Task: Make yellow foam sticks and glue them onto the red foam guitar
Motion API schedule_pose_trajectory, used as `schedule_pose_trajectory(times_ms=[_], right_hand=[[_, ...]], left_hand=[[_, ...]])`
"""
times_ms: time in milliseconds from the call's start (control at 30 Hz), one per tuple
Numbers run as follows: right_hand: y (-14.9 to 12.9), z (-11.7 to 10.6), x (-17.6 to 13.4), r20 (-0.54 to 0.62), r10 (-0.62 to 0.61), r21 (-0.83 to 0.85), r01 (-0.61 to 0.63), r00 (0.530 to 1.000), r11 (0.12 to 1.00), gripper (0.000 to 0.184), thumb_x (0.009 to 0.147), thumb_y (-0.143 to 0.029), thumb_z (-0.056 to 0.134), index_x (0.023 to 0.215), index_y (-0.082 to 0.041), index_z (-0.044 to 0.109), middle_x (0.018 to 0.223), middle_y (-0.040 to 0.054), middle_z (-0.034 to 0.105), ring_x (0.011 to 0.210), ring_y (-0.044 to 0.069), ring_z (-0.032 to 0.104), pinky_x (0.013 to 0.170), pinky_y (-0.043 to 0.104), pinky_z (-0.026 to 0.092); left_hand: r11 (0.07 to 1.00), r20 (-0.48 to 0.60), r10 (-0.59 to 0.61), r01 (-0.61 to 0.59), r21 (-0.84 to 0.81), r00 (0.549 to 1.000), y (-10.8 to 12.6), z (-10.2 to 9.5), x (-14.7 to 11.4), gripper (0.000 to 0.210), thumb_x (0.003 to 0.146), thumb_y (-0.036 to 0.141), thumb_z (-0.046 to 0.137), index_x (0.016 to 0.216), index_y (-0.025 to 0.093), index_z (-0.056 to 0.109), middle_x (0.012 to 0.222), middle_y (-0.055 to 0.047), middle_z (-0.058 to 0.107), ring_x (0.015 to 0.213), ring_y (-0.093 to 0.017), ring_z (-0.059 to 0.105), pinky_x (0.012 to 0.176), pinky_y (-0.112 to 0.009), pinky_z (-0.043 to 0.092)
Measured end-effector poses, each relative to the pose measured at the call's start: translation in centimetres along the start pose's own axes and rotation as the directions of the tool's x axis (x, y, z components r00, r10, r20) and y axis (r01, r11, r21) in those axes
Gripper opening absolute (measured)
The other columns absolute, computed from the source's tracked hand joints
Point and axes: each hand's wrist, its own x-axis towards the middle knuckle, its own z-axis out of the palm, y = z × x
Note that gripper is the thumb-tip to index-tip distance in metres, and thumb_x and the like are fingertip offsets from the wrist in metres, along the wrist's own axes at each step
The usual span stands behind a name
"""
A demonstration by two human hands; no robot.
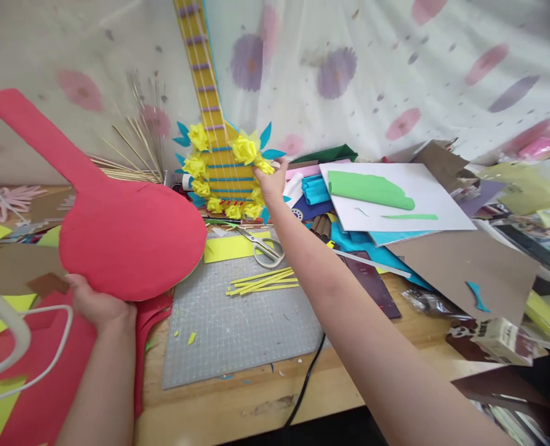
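My left hand (102, 305) grips the lower edge of a red guitar-shaped cutout (130, 235), its long neck tilted to the upper left. Across the table, my right hand (271, 181) is closed on the right side of a yellow craft guitar (231, 173) that stands upright near the curtain. That guitar has strings, purple and blue bars, yellow paper flowers and blue leaves; its top runs out of view. My right fingertips are partly hidden among the flowers. Between my arms, scissors (266, 250) and several thin yellow strips (261, 284) lie on a grey cutting mat (247, 337).
Red sheets (47, 378) lie under my left arm. Thin sticks (130, 167) stand behind the red cutout. To the right are a white board (442, 204) with a green sheet (370, 189), brown cardboard (470, 266) and piled supplies. A black cable (306, 381) crosses the table's front edge.
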Motion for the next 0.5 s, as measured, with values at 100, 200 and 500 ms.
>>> schedule_pose_trajectory(times_ms=[100,200,500], right_hand=[[0.2,-1.9,0.0,-0.071,-0.012,0.059,0.017,0.997,0.998,0.064,0.069,-0.036,0.057,0.122,-0.015,0.027,0.1,0.0057,0.05,0.095,0.015,0.056,0.085,0.032,0.046],[0.1,-3.8,0.2,-0.188,0.001,0.154,0.028,0.982,0.988,0.063,0.071,-0.034,0.054,0.123,-0.011,0.026,0.097,0.0066,0.049,0.093,0.015,0.057,0.08,0.029,0.048],[0.8,-7.7,2.6,-0.515,0.147,0.204,-0.046,0.844,0.978,0.043,0.087,-0.044,0.02,0.116,-0.019,0.038,0.121,0.0139,0.043,0.112,0.022,0.052,0.076,0.04,0.053]], left_hand=[[0.997,-0.043,-0.017,0.013,-0.075,0.999,0.3,0.2,-0.2,0.046,0.078,0.047,0.044,0.109,0.017,0.058,0.11,-0.006,0.062,0.106,-0.019,0.056,0.098,-0.036,0.041],[0.99,-0.032,-0.038,0.033,-0.135,0.999,0.8,0.5,-0.5,0.041,0.076,0.047,0.048,0.102,0.018,0.061,0.105,-0.005,0.063,0.106,-0.02,0.056,0.098,-0.037,0.041],[0.993,-0.036,-0.067,0.063,-0.1,0.997,0.6,0.6,-1.0,0.041,0.077,0.045,0.045,0.103,0.015,0.058,0.11,-0.006,0.062,0.101,-0.017,0.058,0.095,-0.035,0.044]])
